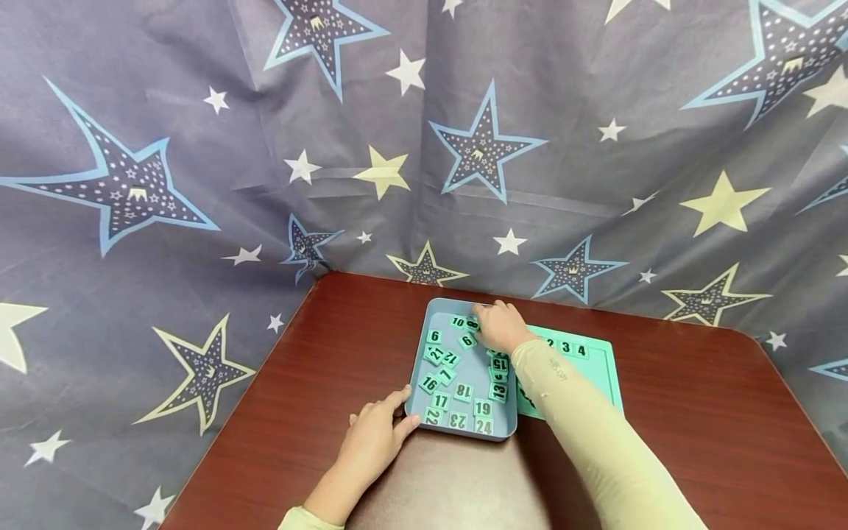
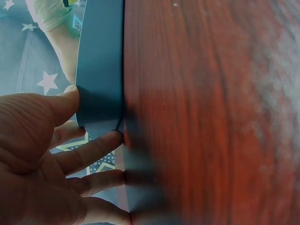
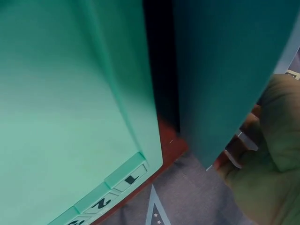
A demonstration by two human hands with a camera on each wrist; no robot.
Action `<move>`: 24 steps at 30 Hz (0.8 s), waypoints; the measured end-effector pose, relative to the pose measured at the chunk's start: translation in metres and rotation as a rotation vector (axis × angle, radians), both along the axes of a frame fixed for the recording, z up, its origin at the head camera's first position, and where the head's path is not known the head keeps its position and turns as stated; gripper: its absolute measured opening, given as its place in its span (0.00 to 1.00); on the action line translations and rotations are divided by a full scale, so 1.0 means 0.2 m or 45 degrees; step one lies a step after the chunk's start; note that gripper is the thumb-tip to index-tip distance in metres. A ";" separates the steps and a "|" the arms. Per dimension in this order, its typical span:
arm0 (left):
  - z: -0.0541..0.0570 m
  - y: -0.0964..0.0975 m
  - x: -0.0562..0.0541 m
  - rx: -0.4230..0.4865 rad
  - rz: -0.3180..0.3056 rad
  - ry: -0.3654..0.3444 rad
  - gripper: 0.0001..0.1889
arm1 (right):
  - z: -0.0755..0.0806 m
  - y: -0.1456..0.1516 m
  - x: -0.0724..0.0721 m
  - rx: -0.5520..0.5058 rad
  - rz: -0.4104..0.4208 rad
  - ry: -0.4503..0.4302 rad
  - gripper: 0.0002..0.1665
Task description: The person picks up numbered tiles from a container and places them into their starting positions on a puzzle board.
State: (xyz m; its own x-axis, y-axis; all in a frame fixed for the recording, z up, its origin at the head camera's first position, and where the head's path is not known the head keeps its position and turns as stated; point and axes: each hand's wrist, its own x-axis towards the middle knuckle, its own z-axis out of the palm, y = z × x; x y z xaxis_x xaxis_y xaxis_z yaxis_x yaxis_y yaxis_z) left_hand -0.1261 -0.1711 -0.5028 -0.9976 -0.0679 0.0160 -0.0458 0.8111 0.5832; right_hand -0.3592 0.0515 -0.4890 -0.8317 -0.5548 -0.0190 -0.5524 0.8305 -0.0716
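Observation:
A blue-grey tray (image 1: 416,368) holds several loose number tiles, among them 18 (image 1: 464,391), 17 (image 1: 440,400) and 19 (image 1: 483,408). My left hand (image 1: 379,436) rests at the tray's near left corner, thumb against the near wall and fingers spread along the left side. In the left wrist view its fingertips (image 2: 112,137) come down by the tabletop. My right hand (image 1: 501,327) reaches over the far right corner into the tray, beside the tile 8 (image 1: 472,324). The tray wall (image 3: 225,70) hides its fingertips in the right wrist view, so I cannot tell whether it holds a tile.
Right of the tray lies a green board (image 1: 599,372), partly under my right forearm. Tiles 2, 3 (image 1: 566,347) and 4 (image 1: 581,350) line its far edge, and tile 1 (image 3: 131,179) shows in the right wrist view. A star-patterned curtain (image 1: 371,243) hangs behind the brown table (image 1: 695,412).

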 end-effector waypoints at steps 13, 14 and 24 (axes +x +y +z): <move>0.01 0.00 0.00 0.019 0.003 -0.002 0.28 | 0.00 -0.17 0.09 0.035 -0.014 -0.045 0.42; 0.01 0.00 0.00 0.018 0.003 -0.003 0.28 | 0.00 -0.19 0.09 0.054 -0.017 -0.042 0.41; 0.00 0.01 0.00 0.021 0.012 0.004 0.28 | -0.02 -0.14 0.09 0.064 -0.078 -0.028 0.26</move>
